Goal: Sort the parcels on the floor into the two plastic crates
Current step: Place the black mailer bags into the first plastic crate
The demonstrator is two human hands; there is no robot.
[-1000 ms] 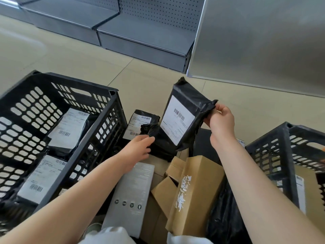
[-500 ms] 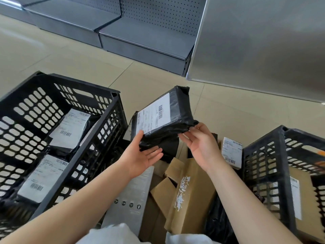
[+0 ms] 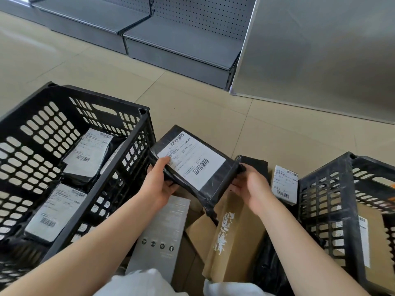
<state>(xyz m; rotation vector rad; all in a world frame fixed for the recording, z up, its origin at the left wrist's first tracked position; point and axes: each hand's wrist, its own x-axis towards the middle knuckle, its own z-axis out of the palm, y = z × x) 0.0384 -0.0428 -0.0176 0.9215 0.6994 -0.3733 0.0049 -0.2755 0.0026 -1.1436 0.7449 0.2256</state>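
Both hands hold a black plastic-wrapped parcel (image 3: 193, 165) with a white barcode label, lying flat and label up between the crates. My left hand (image 3: 159, 184) grips its left end, thumb on the label. My right hand (image 3: 250, 185) holds its right end from below. The left black crate (image 3: 119, 167) holds black labelled parcels (image 3: 87, 155). The right black crate (image 3: 316, 201) holds a brown box (image 3: 376, 244). On the floor below lie a grey box (image 3: 164, 231), a brown cardboard box (image 3: 235, 236) and a small labelled parcel (image 3: 285, 184).
Grey metal shelving (image 3: 177, 45) stands along the back, and a grey panel (image 3: 320, 50) rises at the right. Beige tiled floor (image 3: 106, 69) stretches beyond the crates. White fabric (image 3: 139, 283) shows at the bottom edge.
The black parcel was turned from upright to flat with its label up. My left hand came up and gripped its left end; my right hand shifted under its right end.
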